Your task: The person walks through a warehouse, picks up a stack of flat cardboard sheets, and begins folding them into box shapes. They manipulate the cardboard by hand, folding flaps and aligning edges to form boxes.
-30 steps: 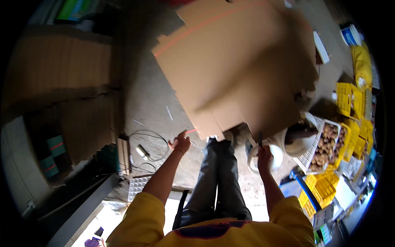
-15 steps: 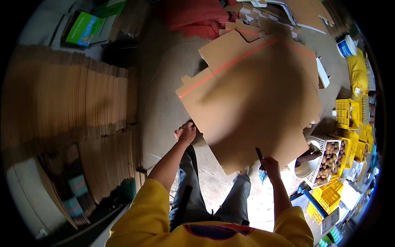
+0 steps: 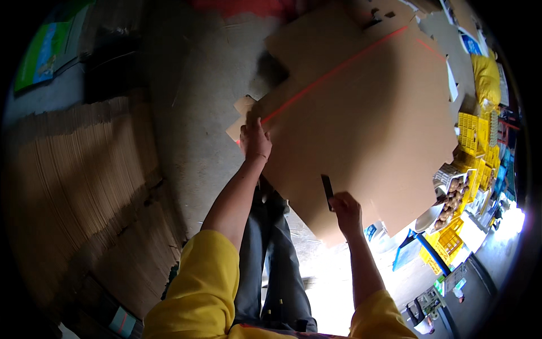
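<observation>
A large flat brown cardboard sheet (image 3: 339, 124) with a red line across it spreads before me. My left hand (image 3: 255, 139) is closed on its left edge, close to the red line; the fingertips are partly hidden. In my right hand (image 3: 345, 212) is a dark, flat, blade-like tool (image 3: 327, 189), its end pointing away from me above the near part of the sheet. Whether the tool touches the cardboard I cannot tell.
Tall stacks of folded cardboard (image 3: 84, 164) line the left side. To the right stand yellow crates (image 3: 468, 133), a white basket of brown round produce (image 3: 453, 198) and a yellow sack (image 3: 486, 79). A blue-framed device (image 3: 433, 253) stands near right. Red cloth (image 3: 243, 7) lies at the far side.
My left hand has moved away from me onto the sheet's edge. My right hand, with the dark tool, has shifted left and slightly farther. The whole view has tilted and come closer to the sheet.
</observation>
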`<state>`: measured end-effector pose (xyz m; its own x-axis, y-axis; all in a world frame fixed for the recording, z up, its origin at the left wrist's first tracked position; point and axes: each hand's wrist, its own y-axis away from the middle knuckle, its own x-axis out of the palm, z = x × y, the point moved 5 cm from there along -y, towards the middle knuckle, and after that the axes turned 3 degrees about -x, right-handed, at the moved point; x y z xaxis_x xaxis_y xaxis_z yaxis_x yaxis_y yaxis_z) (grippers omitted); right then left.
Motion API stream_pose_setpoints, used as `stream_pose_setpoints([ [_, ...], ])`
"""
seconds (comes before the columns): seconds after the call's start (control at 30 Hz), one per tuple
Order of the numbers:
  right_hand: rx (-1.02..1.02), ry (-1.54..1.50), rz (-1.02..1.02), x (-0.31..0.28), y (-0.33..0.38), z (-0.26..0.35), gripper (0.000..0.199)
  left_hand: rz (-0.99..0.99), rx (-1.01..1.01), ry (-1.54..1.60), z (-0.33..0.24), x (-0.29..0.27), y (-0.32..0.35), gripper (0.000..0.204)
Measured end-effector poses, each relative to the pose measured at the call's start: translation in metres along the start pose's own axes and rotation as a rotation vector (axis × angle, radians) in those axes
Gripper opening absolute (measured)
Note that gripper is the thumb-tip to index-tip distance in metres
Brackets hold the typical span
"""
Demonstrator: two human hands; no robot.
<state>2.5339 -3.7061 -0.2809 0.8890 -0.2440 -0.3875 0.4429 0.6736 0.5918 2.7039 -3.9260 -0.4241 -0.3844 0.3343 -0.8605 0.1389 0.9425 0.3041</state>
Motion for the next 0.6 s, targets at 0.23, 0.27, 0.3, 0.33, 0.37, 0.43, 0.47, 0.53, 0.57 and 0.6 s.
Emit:
stream_pose_setpoints([
  [0.23,-0.101,-0.044,0.005,0.068,-0.097,0.026,0.013,0.149,0.043,-0.052,0.009,0.009,-0.026,0.022],
  [0.27,-0.123,-0.054,0.003,0.076,-0.110,0.027,0.014,0.093,0.096,-0.081,0.008,0.009,-0.028,0.018],
  [0.3,-0.178,0.020,-0.019,0.082,-0.120,0.026,0.014,0.099,0.090,-0.055,0.008,0.010,-0.028,0.017],
  [0.33,-0.235,0.097,-0.039,0.089,-0.131,0.026,0.015,0.103,0.081,-0.027,0.007,0.011,-0.028,0.016],
  [0.37,-0.293,0.176,-0.059,0.095,-0.140,0.027,0.015,0.106,0.073,0.002,0.007,0.012,-0.028,0.015],
  [0.43,-0.341,0.333,-0.054,0.114,-0.156,0.031,0.014,0.119,0.033,0.034,0.014,0.013,-0.030,0.014],
  [0.47,-0.364,0.412,-0.053,0.122,-0.163,0.033,0.014,0.126,0.014,0.051,0.017,0.015,-0.031,0.014],
  [0.53,-0.444,0.524,-0.046,0.133,-0.171,0.035,0.012,0.171,0.043,0.024,0.010,0.013,-0.030,0.012],
  [0.57,-0.482,0.580,-0.043,0.136,-0.173,0.034,0.012,0.194,0.059,0.011,0.006,0.013,-0.030,0.011],
  [0.6,-0.511,0.588,-0.049,0.141,-0.173,0.034,0.012,0.376,-0.076,0.190,0.017,0.018,-0.034,0.009],
])
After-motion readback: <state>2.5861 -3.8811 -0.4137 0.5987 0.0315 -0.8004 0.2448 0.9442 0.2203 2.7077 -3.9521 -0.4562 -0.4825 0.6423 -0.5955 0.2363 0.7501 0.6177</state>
